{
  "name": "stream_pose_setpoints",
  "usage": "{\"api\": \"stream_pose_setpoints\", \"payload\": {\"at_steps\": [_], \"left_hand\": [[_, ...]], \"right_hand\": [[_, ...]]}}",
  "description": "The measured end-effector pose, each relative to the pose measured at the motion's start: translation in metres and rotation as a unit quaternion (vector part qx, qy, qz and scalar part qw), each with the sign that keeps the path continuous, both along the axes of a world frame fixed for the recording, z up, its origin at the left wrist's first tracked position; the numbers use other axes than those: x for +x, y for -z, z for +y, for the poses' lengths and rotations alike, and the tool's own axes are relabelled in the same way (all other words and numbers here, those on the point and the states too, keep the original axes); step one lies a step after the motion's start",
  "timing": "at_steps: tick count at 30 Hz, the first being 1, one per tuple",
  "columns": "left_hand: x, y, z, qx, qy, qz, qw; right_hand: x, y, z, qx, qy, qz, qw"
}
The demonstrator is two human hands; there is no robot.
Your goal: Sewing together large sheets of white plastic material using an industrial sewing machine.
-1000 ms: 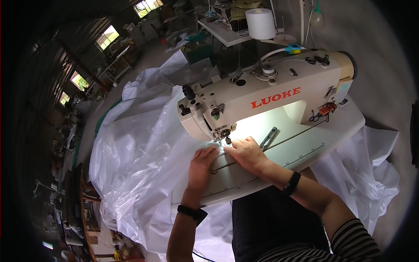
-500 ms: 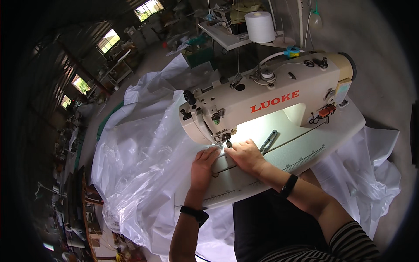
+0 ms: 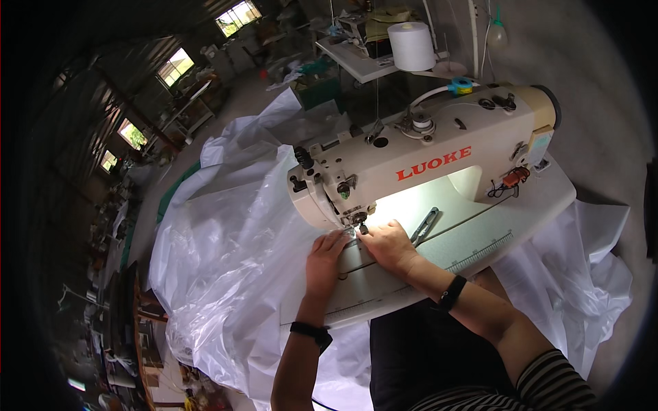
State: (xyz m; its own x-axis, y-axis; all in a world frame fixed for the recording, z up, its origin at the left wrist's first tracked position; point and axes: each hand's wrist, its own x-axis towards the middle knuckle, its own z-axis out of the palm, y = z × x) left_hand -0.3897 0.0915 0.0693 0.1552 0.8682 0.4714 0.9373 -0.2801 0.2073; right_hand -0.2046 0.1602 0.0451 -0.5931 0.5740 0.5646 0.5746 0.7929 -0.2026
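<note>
A white sewing machine (image 3: 425,154) stands before me, its work light shining on the bed. Beside its presser foot (image 3: 362,222), my left hand (image 3: 325,264) has its fingers together on a translucent white plastic sheet (image 3: 226,253). My right hand (image 3: 389,248) is closed just right of the needle area, fingertips close to the foot. A small shiny bit of the sheet shows between both hands; the fingertips themselves are partly hidden. Right of that hand lies a pair of grey thread snips (image 3: 425,226) on the machine bed.
More white sheeting (image 3: 569,267) hangs at the bed's right side. A large white thread cone (image 3: 412,46) stands behind the machine. An orange object wrapped in dark cord (image 3: 513,179) sits by the machine's column. A ruler scale (image 3: 480,250) runs along the bed's front edge.
The whole view has shifted slightly, with the machine appearing a little lower and further right. Both hands keep nearly the same place beside the presser foot.
</note>
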Motion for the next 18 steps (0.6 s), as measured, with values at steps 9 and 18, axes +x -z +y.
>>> {"api": "stream_pose_setpoints", "payload": {"at_steps": [9,18], "left_hand": [[0.0008,0.0018,-0.0018,0.000,-0.010,-0.008,1.000],[0.0026,-0.0004,-0.0012,-0.001,-0.005,-0.004,1.000]], "right_hand": [[-0.0011,-0.0017,-0.0019,0.016,0.007,0.019,1.000],[-0.0002,-0.0009,-0.0009,0.007,0.009,0.008,1.000]]}}
